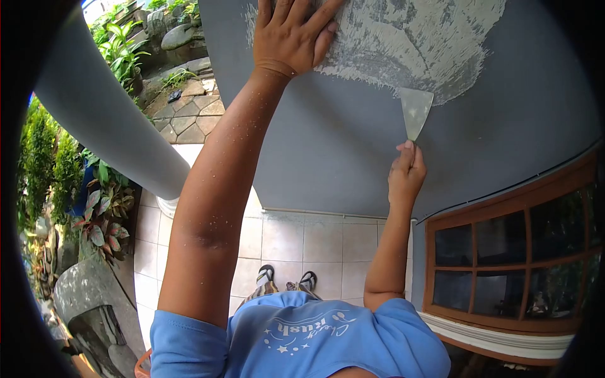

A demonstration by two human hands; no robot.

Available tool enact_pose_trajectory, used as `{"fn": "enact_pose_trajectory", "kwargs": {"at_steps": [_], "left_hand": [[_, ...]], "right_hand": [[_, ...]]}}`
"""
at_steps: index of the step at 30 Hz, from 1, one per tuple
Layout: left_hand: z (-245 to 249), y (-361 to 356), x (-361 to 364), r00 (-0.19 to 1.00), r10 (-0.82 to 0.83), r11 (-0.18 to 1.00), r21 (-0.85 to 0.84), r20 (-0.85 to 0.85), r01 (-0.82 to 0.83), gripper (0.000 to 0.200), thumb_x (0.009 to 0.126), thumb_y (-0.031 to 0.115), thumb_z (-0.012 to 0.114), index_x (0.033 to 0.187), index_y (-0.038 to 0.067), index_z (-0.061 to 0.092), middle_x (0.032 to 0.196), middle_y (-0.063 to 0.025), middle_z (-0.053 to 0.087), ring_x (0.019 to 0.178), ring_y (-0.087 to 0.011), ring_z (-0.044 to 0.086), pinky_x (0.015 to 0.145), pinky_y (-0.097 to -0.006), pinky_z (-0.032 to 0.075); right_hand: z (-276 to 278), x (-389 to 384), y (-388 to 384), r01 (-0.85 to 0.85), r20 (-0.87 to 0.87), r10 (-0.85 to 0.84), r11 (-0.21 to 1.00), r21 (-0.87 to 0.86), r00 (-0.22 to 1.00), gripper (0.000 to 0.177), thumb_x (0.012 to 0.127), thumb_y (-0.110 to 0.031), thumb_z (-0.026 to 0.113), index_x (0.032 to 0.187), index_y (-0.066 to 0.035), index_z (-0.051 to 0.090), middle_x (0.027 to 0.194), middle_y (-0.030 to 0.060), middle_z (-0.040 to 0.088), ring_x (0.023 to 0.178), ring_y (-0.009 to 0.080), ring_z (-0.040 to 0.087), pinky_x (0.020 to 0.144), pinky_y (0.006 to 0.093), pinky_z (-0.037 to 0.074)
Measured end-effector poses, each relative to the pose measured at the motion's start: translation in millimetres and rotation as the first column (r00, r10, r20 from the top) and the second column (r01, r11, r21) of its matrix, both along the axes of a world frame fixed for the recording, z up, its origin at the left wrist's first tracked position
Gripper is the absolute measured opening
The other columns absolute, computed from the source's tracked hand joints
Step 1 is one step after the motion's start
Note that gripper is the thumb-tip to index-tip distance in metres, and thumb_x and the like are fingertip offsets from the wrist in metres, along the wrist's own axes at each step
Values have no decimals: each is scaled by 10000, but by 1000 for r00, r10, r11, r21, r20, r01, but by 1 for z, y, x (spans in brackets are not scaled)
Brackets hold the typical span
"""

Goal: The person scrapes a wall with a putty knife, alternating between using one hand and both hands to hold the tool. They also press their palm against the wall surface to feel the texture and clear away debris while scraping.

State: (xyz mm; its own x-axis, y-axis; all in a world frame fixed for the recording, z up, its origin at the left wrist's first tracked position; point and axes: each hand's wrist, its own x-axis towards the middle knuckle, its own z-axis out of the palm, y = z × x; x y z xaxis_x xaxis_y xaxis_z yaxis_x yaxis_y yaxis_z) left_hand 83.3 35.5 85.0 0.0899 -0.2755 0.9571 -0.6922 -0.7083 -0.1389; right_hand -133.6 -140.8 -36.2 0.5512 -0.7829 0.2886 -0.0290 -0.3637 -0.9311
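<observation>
The grey wall bears a rough whitish scraped patch in its upper part. Spread flat at the left edge of that patch is my left hand, fingers apart, with nothing in it. My right hand is closed around the handle of a putty knife, lower and to the right. The knife's wide blade points up, and its edge meets the lower border of the patch. Small pale specks dot my left forearm.
A round grey column stands at the left, with plants and stone paving beyond. Below are floor tiles and my sandalled feet. A wood-framed window is at the lower right.
</observation>
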Motion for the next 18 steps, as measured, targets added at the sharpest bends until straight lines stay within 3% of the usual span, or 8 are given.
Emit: {"fn": "enact_pose_trajectory", "kwargs": {"at_steps": [2, 7, 10, 14, 18], "left_hand": [[4, 1, 0, 1000, -2, 1000, -5, 13, 2, 564, 907, 312, 475, 1468, 259, 464, 1580, -119, 322, 1462, -356, 281, 1177, -548, 165], [1, 1, -4, 1000, -25, 1000, -4, -5, 25, 560, 903, 301, 478, 1462, 261, 472, 1572, -115, 341, 1454, -358, 299, 1170, -552, 184], [2, 0, 0, 1000, -25, 1000, -17, 20, 25, 551, 905, 298, 476, 1455, 257, 482, 1568, -115, 348, 1453, -357, 301, 1172, -551, 174], [-2, 1, -3, 999, -40, 999, -8, -3, 40, 544, 909, 303, 473, 1451, 256, 489, 1567, -116, 350, 1456, -356, 296, 1174, -553, 165], [0, 0, 1, 999, -26, 999, -24, 26, 26, 547, 917, 326, 463, 1459, 261, 478, 1568, -115, 350, 1459, -354, 292, 1174, -555, 163]], "right_hand": [[-20, 3, -7, 29, 22, -28, 999, -16, 999, 324, 1030, -239, 489, 933, 42, 619, 796, 66, 647, 641, 112, 535, 623, 270, 449], [10, 13, 1, -17, 106, 22, 999, -49, 994, 324, 1025, -257, 502, 954, 36, 623, 791, 55, 636, 588, 86, 499, 575, 250, 420], [-10, 4, -4, 12, 81, -5, 997, -80, 997, 335, 1021, -282, 511, 949, 28, 617, 766, 42, 613, 548, 76, 471, 536, 243, 397], [-13, -8, -1, -47, 46, 38, 972, 229, 998, 329, 1022, -324, 514, 894, -30, 587, 621, -19, 468, 448, 52, 360, 424, 243, 305], [-11, -9, -4, -297, 234, 209, 839, 456, 950, 338, 1020, -379, 514, 850, -89, 539, 544, -69, 298, 402, 24, 241, 362, 242, 190]]}}
